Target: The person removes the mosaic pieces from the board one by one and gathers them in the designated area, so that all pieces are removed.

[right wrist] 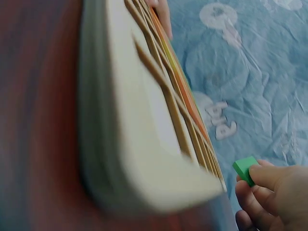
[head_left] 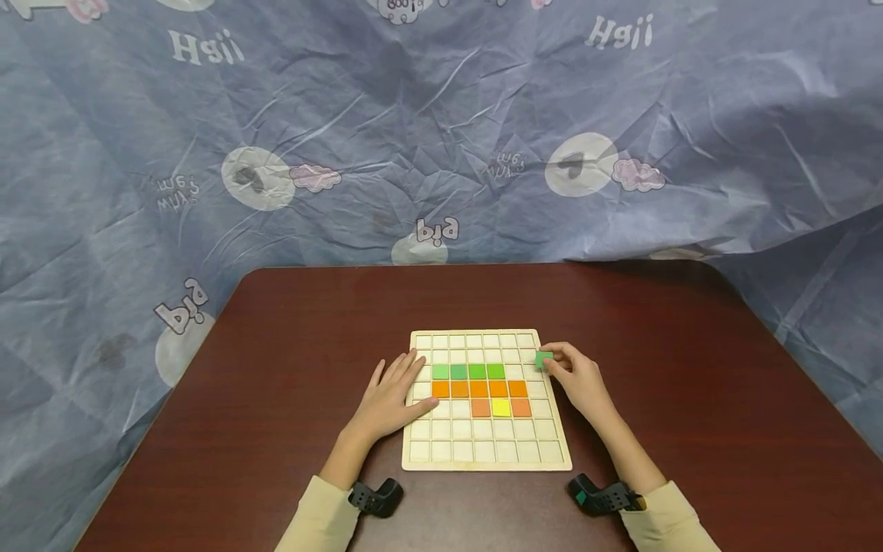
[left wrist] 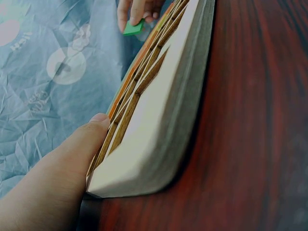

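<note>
A square wooden grid board [head_left: 486,465] lies on the table, with coloured square tiles in some of its cells. Four cells in one row hold green tiles [head_left: 477,372]; below them runs a row of orange tiles [head_left: 478,389]. Lower still, a yellow tile [head_left: 500,408] sits between two salmon tiles [head_left: 480,408]. My left hand [head_left: 389,402] rests on the board's left edge, fingers straight and thumb across the cells. Between thumb and fingertips my right hand [head_left: 579,379] pinches a green tile [right wrist: 246,169], held at the board's upper right edge.
The dark red-brown table [head_left: 310,330] spreads around the board on every side. Behind it hangs a wrinkled blue printed cloth [head_left: 386,138]. Each wrist wears a black camera band, the left one [head_left: 375,498] and the right one [head_left: 603,497] near the board's front corners.
</note>
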The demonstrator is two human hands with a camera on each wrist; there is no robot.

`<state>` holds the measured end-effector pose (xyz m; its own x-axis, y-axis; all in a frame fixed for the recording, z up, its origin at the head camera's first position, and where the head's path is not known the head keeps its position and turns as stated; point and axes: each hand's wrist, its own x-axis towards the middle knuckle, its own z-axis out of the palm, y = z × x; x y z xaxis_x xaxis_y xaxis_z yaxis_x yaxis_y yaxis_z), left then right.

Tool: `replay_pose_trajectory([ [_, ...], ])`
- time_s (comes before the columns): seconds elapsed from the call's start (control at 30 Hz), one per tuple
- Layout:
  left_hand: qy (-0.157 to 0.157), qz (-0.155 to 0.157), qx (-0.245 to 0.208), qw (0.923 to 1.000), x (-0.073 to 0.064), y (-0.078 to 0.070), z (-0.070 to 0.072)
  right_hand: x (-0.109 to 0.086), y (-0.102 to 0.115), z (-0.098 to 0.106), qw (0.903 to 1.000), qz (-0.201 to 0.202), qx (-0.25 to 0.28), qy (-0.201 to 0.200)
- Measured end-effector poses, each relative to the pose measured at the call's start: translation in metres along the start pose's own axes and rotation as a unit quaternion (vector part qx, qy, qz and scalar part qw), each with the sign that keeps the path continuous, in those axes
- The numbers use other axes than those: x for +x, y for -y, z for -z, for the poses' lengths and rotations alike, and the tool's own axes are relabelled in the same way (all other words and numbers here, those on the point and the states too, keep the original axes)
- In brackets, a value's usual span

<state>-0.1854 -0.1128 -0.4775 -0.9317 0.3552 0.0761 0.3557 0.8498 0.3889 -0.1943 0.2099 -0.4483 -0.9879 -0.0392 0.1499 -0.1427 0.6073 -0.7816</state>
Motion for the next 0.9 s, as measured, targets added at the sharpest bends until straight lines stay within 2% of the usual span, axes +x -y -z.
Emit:
replay_pose_trajectory([
  [0.2,-0.003,-0.003,-0.003,1.0,0.0,0.0,0.0,0.002,-0.014,0.017,0.9991,-0.007,-0.042,-0.004],
  [0.4,-0.001,-0.004,-0.014,0.9999,-0.002,-0.001,0.001,0.001,-0.026,0.022,0.9982,-0.011,-0.058,0.009],
  [0.73,-0.003,0.001,-0.02,0.9998,-0.001,-0.002,0.002,0.0,-0.041,0.024,0.9966,0.029,-0.076,0.009],
  [0.9,-0.008,0.003,-0.023,0.9997,-0.001,-0.002,0.002,0.001,-0.041,0.024,0.9952,0.032,-0.092,0.006],
])
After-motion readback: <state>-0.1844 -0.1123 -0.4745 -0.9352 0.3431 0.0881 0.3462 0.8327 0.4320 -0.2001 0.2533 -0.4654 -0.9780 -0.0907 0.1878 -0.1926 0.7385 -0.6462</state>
